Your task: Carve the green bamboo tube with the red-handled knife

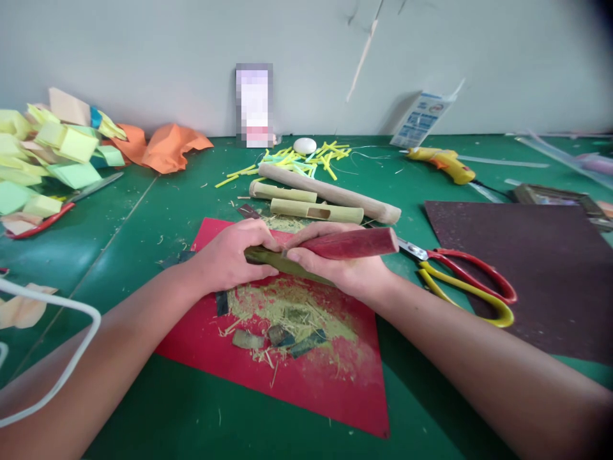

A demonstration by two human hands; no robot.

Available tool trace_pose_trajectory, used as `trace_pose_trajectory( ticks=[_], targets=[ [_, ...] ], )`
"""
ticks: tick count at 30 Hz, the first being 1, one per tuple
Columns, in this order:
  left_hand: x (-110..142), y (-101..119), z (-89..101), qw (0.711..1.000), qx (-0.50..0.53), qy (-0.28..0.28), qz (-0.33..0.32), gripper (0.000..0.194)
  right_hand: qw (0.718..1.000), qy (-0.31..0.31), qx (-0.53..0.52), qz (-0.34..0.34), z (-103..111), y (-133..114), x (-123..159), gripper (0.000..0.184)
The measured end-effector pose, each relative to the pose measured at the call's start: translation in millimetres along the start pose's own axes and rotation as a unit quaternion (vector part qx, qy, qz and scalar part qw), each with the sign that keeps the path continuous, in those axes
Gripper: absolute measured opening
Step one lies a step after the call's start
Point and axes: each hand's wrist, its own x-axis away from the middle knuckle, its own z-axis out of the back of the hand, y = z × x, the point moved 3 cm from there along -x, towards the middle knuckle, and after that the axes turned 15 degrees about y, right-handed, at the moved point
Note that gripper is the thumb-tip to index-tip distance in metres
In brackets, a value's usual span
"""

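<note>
- At the far left, folded paper pieces point(71, 144) lie heaped beside crumpled orange paper point(172, 147), perhaps pushed there to leave elbow room.
- Next, the left hand point(234, 252) has its fingers closed together, pinching the left end of a green bamboo piece point(304, 268), probably to steady it.
- That bamboo lies between the 2 hands, above a red sheet point(268, 386); the sheet seems laid there to catch the shavings point(330, 319) and dark scraps scattered over it.
- Just behind, 2 pale bamboo tubes point(316, 211) and a longer wooden rod point(330, 191) lie roughly side by side, likely kept within reach.
- The right hand point(357, 271) has its fingers curled round a red wooden handle point(352, 243), thumb lying along the bamboo, perhaps for control; the tool's working end and the hidden fingertips I cannot make out.
- Near the right wrist, scissors point(500, 291) rest partly on a brown sheet point(541, 255), loops turned rightward, and behind them lies a yellow glue gun point(443, 165).
</note>
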Motion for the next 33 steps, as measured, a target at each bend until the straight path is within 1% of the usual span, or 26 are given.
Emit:
trace_pose_trajectory(
  ticks=[7, 9, 11, 15, 18, 24, 27, 30, 33],
  targets=[
    [-0.4, -0.3, -0.1, 1.000, -0.002, 0.000, -0.001, 0.021, 1.000, -0.003, -0.002, 0.008, 1.5, 2.7, -0.9, 0.016],
    [-0.4, 0.2, 0.0, 1.000, -0.001, 0.004, -0.005, 0.022, 1.000, -0.008, -0.011, -0.006, 1.4, 3.6, -1.2, 0.017],
    [-0.1, 0.0, 0.1, 1.000, -0.002, 0.010, -0.009, 0.021, 0.999, 0.000, -0.032, -0.040, 2.3, 6.4, -2.3, 0.019],
    [1.0, -2.1, -0.2, 1.000, -0.011, 0.010, -0.009, 0.024, 0.983, 0.069, -0.111, -0.125, 6.5, 16.8, -7.7, 0.025],
    [1.1, -2.6, -0.2, 1.000, -0.016, 0.013, -0.005, 0.026, 0.970, 0.112, -0.159, -0.146, 8.9, 22.1, -13.7, 0.027],
    [0.2, -0.7, -0.3, 1.000, -0.014, 0.013, -0.007, 0.026, 0.961, 0.169, -0.157, -0.155, 15.6, 23.0, -21.9, 0.031],
    [0.5, -1.4, -0.4, 1.000, -0.014, 0.014, -0.006, 0.026, 0.967, 0.186, -0.136, -0.111, 20.2, 13.7, -20.6, 0.026],
    [1.0, -2.8, -0.6, 1.000, -0.020, 0.010, -0.003, 0.024, 0.984, 0.149, -0.063, -0.075, 18.9, 1.0, -15.8, 0.022],
    [0.9, -3.7, -0.6, 1.000, -0.024, 0.003, 0.005, 0.024, 0.991, 0.101, -0.033, -0.081, 12.0, -6.8, -9.9, 0.023]
  ],
)
